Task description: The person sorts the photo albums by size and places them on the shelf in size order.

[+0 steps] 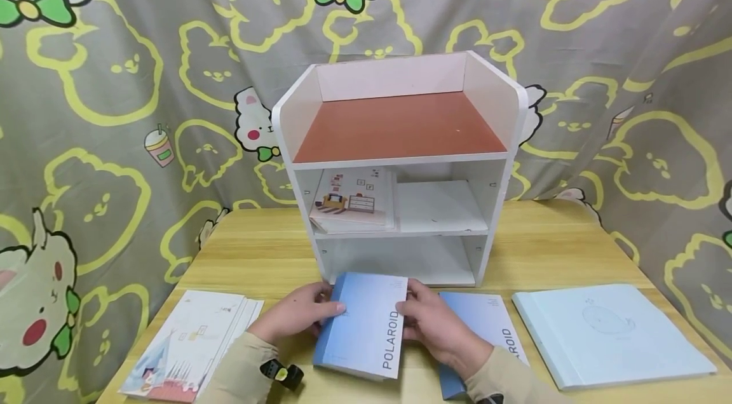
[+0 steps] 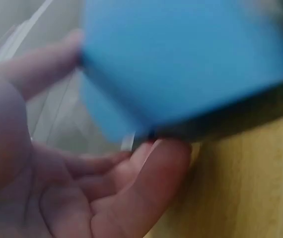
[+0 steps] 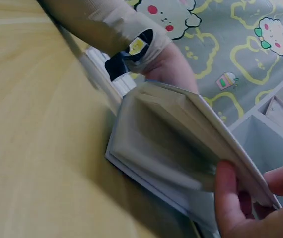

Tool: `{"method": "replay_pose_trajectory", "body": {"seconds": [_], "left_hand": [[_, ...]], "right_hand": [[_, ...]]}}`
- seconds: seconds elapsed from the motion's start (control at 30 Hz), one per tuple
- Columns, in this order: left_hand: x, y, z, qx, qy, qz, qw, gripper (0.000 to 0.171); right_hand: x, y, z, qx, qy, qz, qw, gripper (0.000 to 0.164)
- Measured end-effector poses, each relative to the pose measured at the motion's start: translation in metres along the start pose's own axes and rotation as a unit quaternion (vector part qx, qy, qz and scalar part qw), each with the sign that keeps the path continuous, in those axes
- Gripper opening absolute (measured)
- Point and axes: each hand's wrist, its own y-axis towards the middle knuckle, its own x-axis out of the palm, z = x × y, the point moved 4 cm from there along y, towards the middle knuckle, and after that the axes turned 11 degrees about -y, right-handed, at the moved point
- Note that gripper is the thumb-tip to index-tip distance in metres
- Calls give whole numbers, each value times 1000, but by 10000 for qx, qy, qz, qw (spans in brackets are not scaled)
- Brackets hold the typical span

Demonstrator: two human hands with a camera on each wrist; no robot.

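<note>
Both hands hold a blue photo album [image 1: 366,324] with POLAROID on its cover, low in front of the shelf in the head view. My left hand [image 1: 297,312] grips its spine side, thumb on the front cover and fingers beneath. In the left wrist view the album [image 2: 181,59] is blurred between thumb and fingers. My right hand [image 1: 437,328] pinches the opposite edge of the cover. The right wrist view shows the album's pages [image 3: 151,153] parted, the covers spread apart along that edge. Another blue POLAROID album [image 1: 474,312] lies partly under my right forearm.
A white shelf unit [image 1: 400,234] stands at the back, illustrated albums [image 1: 354,201] lying on the left of its middle shelf. Similar albums [image 1: 191,334] lie on the wooden table [image 1: 251,245] at the left. A pale blue album [image 1: 617,340] is at the right. Patterned curtains hang behind.
</note>
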Motion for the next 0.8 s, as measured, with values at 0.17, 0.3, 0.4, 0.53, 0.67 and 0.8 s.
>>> {"method": "replay_pose_trajectory", "body": {"seconds": [0.17,0.3,0.4,0.53,0.67,0.8], "left_hand": [[0,-3,-11,-261,-945,-1038,9897,56],[-2,-2,-18,-310,-1517,-1222,9804,61],[-5,0,-24,-276,-1606,-786,9835,77],[-7,3,-28,-330,-1640,-377,9852,90],[-4,6,-30,-358,-1655,-189,9854,82],[-1,10,-29,-352,-1784,-26,9833,74]], "right_hand": [[-6,3,-8,-238,52,337,9991,53],[-9,6,-10,-292,129,456,9984,57],[-9,8,-11,-302,-130,479,9983,63],[-9,6,-14,-349,-1158,735,9899,66],[-4,-3,-26,-720,-3171,961,9408,57],[11,-15,-35,-1400,-4754,103,8685,39]]}}
